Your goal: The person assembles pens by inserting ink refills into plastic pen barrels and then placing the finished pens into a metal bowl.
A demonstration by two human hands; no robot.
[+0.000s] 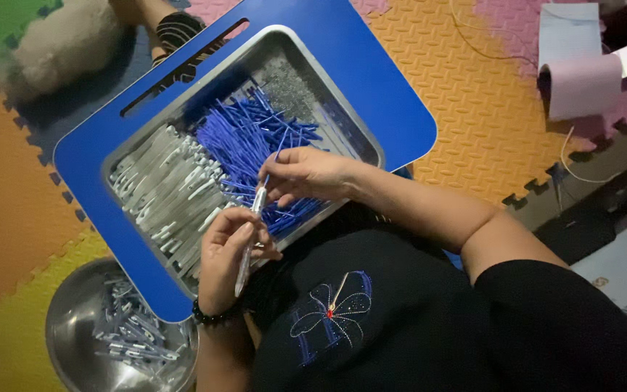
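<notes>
Left hand point(226, 254) gripping clear pen barrel point(248, 243), right hand point(302, 174) pinching blue refill point(270, 173), metal tray point(313, 80) holding both kinds

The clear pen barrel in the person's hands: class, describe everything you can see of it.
The slim clear plastic pen barrel lies slanted, its upper end toward the rectangular metal tray. The left hand wraps its lower part. The right hand pinches a thin blue refill at its top opening, partly inserted. It hangs over the tray's near edge.
</notes>
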